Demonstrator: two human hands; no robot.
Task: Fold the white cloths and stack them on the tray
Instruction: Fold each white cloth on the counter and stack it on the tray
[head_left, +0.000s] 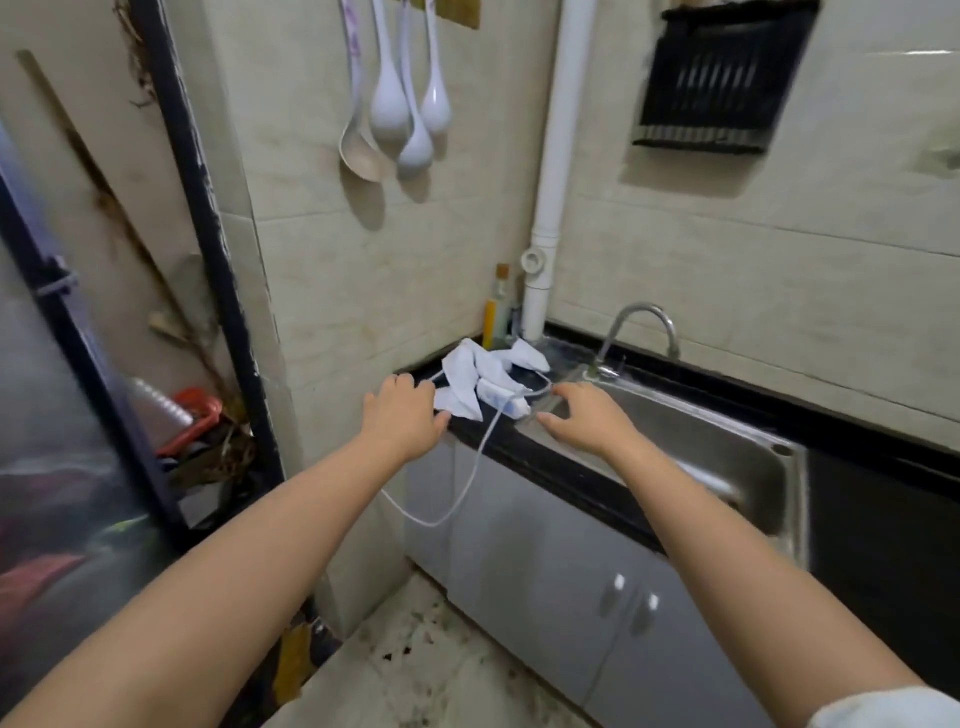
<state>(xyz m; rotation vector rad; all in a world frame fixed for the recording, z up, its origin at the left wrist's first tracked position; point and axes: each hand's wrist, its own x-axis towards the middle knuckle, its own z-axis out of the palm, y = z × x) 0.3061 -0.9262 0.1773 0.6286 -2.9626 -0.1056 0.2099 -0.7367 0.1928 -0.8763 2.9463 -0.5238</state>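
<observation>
Several crumpled white cloths (480, 376) lie in a loose heap on the black counter (519, 452) in the corner left of the sink. No tray can be made out; something clear may lie under the heap, blurred. My left hand (402, 415) reaches over the counter's left edge, fingers curled near a thin white cable (475, 467), its thumb close to the nearest cloth. My right hand (582, 418) hovers with fingers spread at the sink's left rim, just right of the cloths, holding nothing.
A steel sink (691, 447) with a curved tap (641, 332) fills the counter to the right. Bottles (496, 312) and a white pipe (545, 208) stand behind the cloths. Ladles (400, 104) hang on the wall. Grey cabinet doors (571, 571) are below; the cable loops down over them.
</observation>
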